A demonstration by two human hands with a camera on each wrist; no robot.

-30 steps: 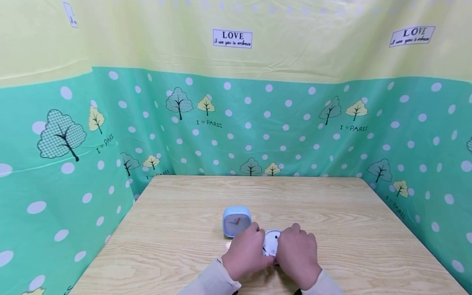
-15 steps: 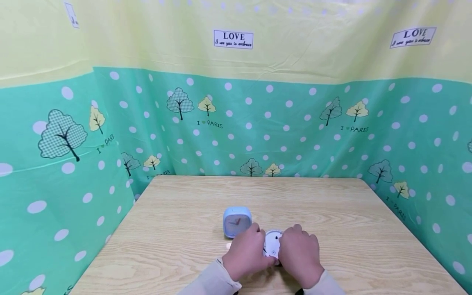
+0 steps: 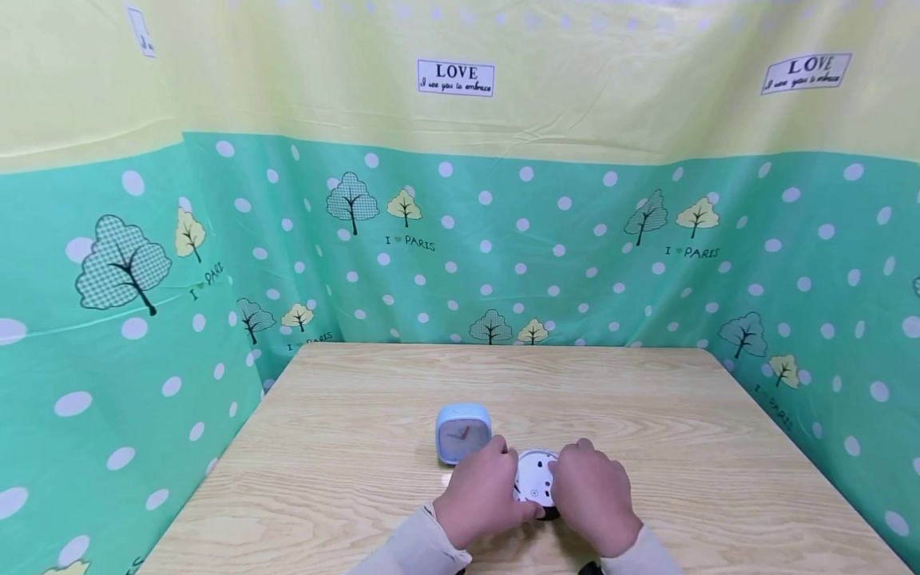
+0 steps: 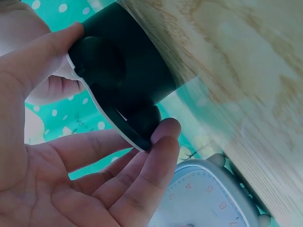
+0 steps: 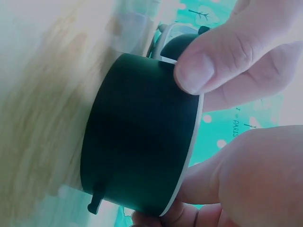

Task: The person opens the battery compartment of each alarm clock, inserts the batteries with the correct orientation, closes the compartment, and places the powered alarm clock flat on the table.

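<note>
In the head view a round black alarm clock (image 3: pixel 534 475) shows a white panel with dark knobs and a dotted circle facing upward. My left hand (image 3: pixel 477 491) holds it on the left side, with the thumb on the near edge. On the right side my right hand (image 3: pixel 595 499) grips it. The left wrist view shows the dark case (image 4: pixel 137 56) edge-on, its rim between my left thumb and fingers. A small peg sticks out of the case (image 5: pixel 137 132) in the right wrist view, where a fingertip presses near the white rim.
A light blue square alarm clock (image 3: pixel 463 434) stands just beyond my left hand. Left of that hand, a small pale thing (image 3: pixel 446 479) lies on the wooden table (image 3: pixel 345 423). A green and yellow printed curtain (image 3: pixel 489 224) surrounds the table at the back and sides.
My right hand has shifted slightly to the right. More of the white panel and the black near edge now shows between the hands. The left hand has barely moved.
</note>
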